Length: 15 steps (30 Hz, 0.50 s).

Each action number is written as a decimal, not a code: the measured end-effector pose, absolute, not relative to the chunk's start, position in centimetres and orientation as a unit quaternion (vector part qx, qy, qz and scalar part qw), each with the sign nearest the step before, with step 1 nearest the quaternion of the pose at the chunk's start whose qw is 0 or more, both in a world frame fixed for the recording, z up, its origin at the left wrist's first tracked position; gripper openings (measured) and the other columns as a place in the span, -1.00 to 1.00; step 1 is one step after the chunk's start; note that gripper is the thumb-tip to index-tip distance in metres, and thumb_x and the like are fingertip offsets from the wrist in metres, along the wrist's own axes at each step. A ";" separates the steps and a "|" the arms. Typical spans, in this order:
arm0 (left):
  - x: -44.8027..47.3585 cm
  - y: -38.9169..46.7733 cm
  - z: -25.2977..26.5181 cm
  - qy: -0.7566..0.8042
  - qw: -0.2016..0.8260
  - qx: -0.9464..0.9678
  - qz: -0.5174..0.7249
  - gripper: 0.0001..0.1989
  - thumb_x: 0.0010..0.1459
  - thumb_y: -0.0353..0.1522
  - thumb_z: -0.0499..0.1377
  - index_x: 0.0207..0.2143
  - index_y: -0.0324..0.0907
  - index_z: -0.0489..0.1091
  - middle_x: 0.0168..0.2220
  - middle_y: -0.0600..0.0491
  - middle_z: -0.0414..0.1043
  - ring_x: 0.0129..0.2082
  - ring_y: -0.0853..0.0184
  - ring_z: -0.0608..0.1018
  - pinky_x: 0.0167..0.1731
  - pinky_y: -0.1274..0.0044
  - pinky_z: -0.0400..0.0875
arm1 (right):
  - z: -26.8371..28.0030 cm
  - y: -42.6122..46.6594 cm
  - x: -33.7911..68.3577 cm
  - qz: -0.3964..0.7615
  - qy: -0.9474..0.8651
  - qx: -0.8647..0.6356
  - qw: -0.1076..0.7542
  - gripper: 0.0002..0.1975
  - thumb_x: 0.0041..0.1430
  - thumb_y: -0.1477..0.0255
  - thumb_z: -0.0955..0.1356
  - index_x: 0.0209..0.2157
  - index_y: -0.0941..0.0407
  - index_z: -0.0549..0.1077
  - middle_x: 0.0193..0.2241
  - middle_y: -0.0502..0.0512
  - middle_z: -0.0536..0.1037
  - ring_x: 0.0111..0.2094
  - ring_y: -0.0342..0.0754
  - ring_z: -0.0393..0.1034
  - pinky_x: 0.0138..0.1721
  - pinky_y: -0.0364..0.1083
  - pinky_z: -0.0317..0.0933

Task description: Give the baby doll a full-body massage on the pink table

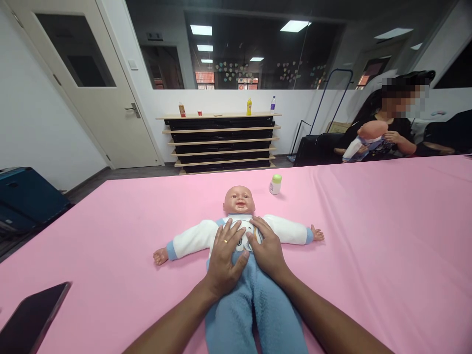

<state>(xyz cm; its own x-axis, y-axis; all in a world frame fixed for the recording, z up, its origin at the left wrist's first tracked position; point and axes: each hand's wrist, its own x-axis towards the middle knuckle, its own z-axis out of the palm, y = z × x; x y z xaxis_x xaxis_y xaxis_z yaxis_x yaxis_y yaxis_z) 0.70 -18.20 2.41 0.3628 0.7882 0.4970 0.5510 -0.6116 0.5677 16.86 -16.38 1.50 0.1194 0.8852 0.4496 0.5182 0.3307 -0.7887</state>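
Observation:
A baby doll [239,200] in a white and blue outfit lies on its back on the pink table [368,246], arms spread wide, head pointing away from me. My left hand [225,260] rests flat on the doll's belly, fingers apart, a ring on one finger. My right hand [267,248] lies flat beside it on the doll's chest and belly. Both palms press on the clothing; neither grips anything.
A small white bottle with a green cap [275,184] stands beyond the doll's head. A dark phone [31,319] lies at the table's near left edge. Another person [391,132] sits at the far right holding a second doll. Shelves [221,142] stand against the back wall.

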 end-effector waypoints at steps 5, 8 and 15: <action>1.0 -17.5 2.3 0.464 0.212 0.780 0.362 -0.57 0.29 -0.25 0.00 0.20 0.03 0.24 0.30 0.06 0.09 0.36 0.18 -0.02 0.29 0.10 -0.26 | 1.3 -16.3 16.9 0.166 -0.645 -0.545 0.510 -0.64 0.24 0.43 0.23 0.05 0.13 0.41 0.08 0.18 0.43 0.16 0.03 0.25 0.25 0.16 0.06; 1.1 -16.9 1.9 0.488 0.239 0.747 0.383 -0.55 0.22 -0.25 0.09 0.17 0.02 0.28 0.29 0.05 0.11 0.35 0.15 -0.01 0.29 0.08 -0.28 | 1.3 -16.4 16.9 0.163 -0.647 -0.542 0.511 -0.62 0.25 0.48 0.18 0.05 0.13 0.41 0.07 0.17 0.43 0.15 0.01 0.26 0.25 0.14 0.07; 1.1 -16.0 0.8 0.503 0.276 0.684 0.450 -0.62 0.19 -0.36 0.10 0.08 -0.05 0.38 0.23 0.04 0.24 0.33 0.23 0.08 0.31 0.15 -0.24 | 1.1 -16.3 17.0 0.162 -0.650 -0.548 0.500 -0.53 0.10 0.58 0.18 0.05 0.17 0.41 0.07 0.18 0.43 0.15 0.02 0.26 0.25 0.13 0.07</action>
